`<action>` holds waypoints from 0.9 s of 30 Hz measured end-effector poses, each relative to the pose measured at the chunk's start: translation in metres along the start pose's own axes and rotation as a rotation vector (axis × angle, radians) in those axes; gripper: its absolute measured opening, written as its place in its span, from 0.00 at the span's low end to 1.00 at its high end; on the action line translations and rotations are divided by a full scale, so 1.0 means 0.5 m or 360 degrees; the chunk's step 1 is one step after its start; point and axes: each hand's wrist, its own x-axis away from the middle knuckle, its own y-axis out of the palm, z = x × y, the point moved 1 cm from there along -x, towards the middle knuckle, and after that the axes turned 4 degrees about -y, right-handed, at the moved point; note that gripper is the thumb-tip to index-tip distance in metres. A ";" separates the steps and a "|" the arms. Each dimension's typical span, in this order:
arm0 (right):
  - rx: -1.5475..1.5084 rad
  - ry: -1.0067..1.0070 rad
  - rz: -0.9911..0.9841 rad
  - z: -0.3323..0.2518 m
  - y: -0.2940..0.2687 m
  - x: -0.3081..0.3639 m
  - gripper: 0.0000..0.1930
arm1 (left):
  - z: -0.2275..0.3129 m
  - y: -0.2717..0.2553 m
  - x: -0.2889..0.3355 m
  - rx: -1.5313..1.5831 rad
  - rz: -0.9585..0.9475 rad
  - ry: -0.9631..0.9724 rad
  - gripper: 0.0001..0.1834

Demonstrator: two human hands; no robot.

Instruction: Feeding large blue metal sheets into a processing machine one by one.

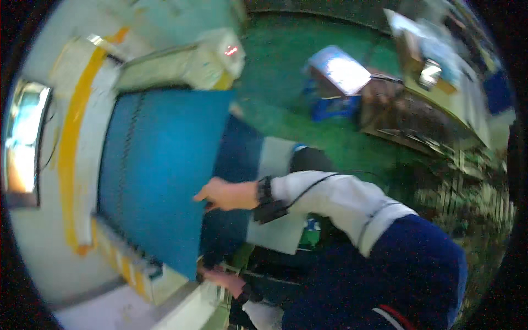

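Blue sheet: lies broad and mostly flat beyond both hands, a dark toothed line running down its far side; its near edge meets the right hand, its lower corner is beside the left.
Right hand: fingers bent at the near edge, the index finger laid over the surface; blur hides the thumb, so whether it pinches or only presses cannot be told.
Left hand: at the lower corner, fingers toward the edge; too dim and blurred to tell whether it grips.
Wrist strap and cord: a dark strap circles the right wrist, and a thin black cord runs along that sleeve; a loose loop could snag on an edge during a reach.
Dark blue panel: just under the right hand, alongside the sheet; if the two cling, both could shift together.
Pale grey panel: below the right wrist; a dropped forearm could knock it askew.
Sheet corner: uneven pull between the hands could skew or crease it.
Yellow strip: on the pale surface past the sheet's far side, with a lit screen farther out.
Beige housing: beyond the sheet's upper end; a sheet pushed that way could catch on it.
Blue stool: well apart behind the right hand, bearing a box.
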 end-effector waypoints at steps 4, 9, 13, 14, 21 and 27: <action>-0.0006 -0.0025 0.0090 0.046 -0.051 -0.001 0.17 | 0.127 0.098 0.072 -0.0072 0.0000 -0.0119 0.33; -0.1170 0.0933 0.0522 0.001 0.019 -0.039 0.16 | 0.189 0.074 0.075 0.0246 0.0112 -0.0406 0.35; -0.1018 0.0629 0.0508 0.089 0.006 -0.055 0.15 | 0.215 0.110 0.081 0.0384 0.0017 -0.0527 0.26; -0.0948 0.0532 0.0514 0.113 -0.017 -0.049 0.15 | 0.214 0.129 0.084 0.0173 -0.0031 -0.0400 0.24; -0.1254 0.0898 0.0520 -0.018 0.016 -0.050 0.14 | 0.194 0.072 0.079 -0.0704 -0.0006 0.0024 0.31; -0.1310 0.0904 0.0587 -0.074 0.000 -0.036 0.14 | 0.182 0.059 0.075 -0.0241 -0.0194 -0.0103 0.30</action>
